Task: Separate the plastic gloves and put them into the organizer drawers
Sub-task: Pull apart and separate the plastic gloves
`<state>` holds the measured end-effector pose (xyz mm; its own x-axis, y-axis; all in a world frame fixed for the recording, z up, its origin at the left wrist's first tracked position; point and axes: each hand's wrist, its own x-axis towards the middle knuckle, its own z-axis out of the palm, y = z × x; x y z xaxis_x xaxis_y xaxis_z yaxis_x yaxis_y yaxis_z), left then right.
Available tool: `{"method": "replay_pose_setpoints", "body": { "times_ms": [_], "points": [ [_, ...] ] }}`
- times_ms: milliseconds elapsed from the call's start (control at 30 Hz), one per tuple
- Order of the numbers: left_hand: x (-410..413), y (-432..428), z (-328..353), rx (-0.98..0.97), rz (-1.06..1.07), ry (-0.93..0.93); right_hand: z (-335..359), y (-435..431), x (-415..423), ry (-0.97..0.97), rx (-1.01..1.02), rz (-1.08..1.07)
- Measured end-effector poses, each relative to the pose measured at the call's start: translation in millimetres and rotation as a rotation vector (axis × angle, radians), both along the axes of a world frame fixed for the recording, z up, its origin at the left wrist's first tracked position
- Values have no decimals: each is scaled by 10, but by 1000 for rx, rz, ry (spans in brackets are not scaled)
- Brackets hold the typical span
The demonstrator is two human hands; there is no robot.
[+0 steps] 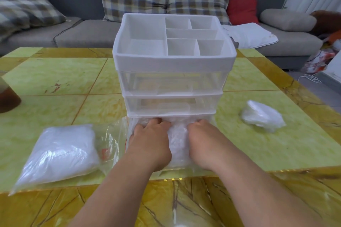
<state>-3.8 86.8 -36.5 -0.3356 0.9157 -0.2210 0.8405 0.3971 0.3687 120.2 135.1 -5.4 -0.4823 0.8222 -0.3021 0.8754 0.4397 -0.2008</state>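
Observation:
A white plastic organizer (173, 64) stands in the middle of the table, with a divided tray on top and clear drawers below. Its bottom drawer (177, 167) is pulled out toward me and holds a crumpled mass of clear plastic gloves (178, 140). My left hand (150, 141) and my right hand (203, 141) both press down on the gloves inside this drawer, fingers pointing toward the organizer; the fingertips are tucked under the drawer above. A full bag of gloves (59, 151) lies at the left. A smaller wad of gloves (262, 116) lies at the right.
The table (55, 77) has a yellow-green marble top; its front edge runs just under my wrists. A brown container (7, 99) stands at the far left edge. Behind the table is a grey sofa (73, 31) with checked cushions.

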Motion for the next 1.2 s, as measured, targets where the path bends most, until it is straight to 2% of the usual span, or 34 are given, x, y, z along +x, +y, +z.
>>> {"method": "replay_pose_setpoints", "body": {
  "times_ms": [167, 333, 400, 533, 733, 833, 933, 1000, 1133, 1200],
  "points": [
    [-24, -6, -20, 3, -25, 18, 209, -46, 120, 33, 18, 12],
    [-27, -6, -14, 12, -35, 31, 433, -151, 213, 186, 225, 52],
    [-14, -16, 0, 16, -38, 44, 322, -147, 197, 186, 154, 137],
    [-11, -56, 101, 55, -39, 35, 76, -56, 192, 37, 27, 138],
    [-62, -205, 455, 256, 19, 101, -5, -1, 149, 63, -20, 125],
    [-38, -206, 405, 120, -96, 102, -10, 3, 150, 71, -35, 114],
    [-61, -186, 272, -19, -166, 270, 1, -3, 158, 63, -72, 113],
    [-62, -177, 215, -37, -166, 333, 3, -1, 163, 57, -86, 109],
    [-55, -191, 198, -83, -178, 299, 20, -7, 167, 59, -116, 83],
    [-37, -224, 241, -45, -165, 289, 71, -31, 181, 58, -123, 80]
  ]
}}
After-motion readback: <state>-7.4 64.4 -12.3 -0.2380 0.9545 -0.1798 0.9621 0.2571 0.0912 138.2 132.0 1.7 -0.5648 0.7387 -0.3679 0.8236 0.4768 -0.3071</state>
